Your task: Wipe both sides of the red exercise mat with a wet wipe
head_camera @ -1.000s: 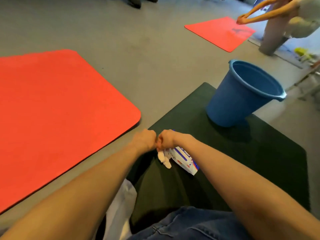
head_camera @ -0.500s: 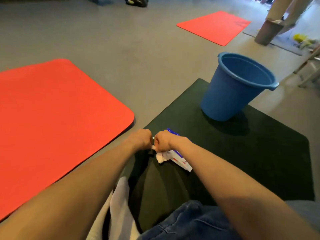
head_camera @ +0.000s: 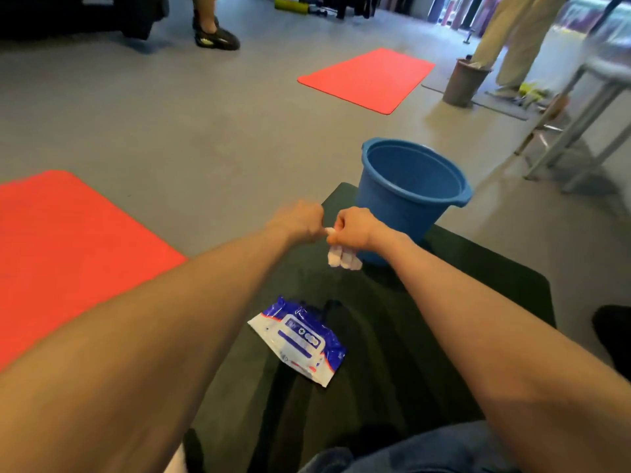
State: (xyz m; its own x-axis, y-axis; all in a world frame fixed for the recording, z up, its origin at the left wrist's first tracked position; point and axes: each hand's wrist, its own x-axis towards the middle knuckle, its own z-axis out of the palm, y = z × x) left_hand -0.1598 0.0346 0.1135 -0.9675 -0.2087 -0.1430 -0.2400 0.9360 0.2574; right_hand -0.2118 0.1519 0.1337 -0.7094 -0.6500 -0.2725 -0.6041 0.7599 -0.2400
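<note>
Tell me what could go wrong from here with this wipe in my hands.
1. The wipe hangs bunched from your right hand, with the left hand pinching its top; used wadded, it would likely clean only a narrow strip of the red mat.
2. The bucket stands close beyond the right hand, so a wide swing toward the mat might knock it.
</note>
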